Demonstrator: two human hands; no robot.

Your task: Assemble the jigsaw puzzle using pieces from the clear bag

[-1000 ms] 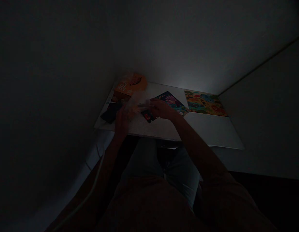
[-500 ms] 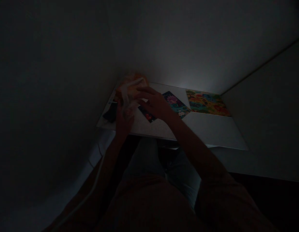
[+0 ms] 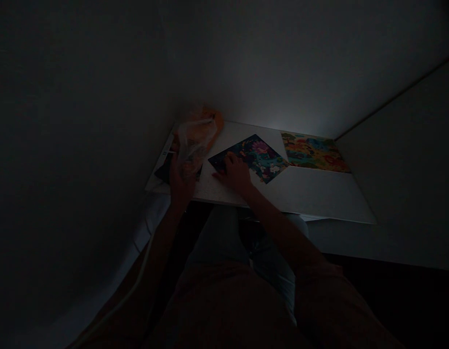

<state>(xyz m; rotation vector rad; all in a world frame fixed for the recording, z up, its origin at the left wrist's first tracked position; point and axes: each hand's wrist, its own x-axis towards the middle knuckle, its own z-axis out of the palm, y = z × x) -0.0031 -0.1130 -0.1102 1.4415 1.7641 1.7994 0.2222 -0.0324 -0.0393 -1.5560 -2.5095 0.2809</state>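
Observation:
The scene is very dark. My left hand [image 3: 180,182] is raised over the left part of a white table [image 3: 318,194] and grips a clear plastic bag [image 3: 193,140] from below. My right hand [image 3: 236,174] rests on the near corner of a dark flowered puzzle picture [image 3: 255,156], fingers curled down on it; whether it holds a small piece I cannot make out.
A bright multicoloured picture [image 3: 313,152] lies at the table's far right. An orange box [image 3: 213,118] sits behind the bag at the far left corner, with a dark object [image 3: 162,169] below it. Walls close in on the left and behind.
My right hand left the bag and dropped to the flowered picture's near corner. My left hand keeps the bag lifted.

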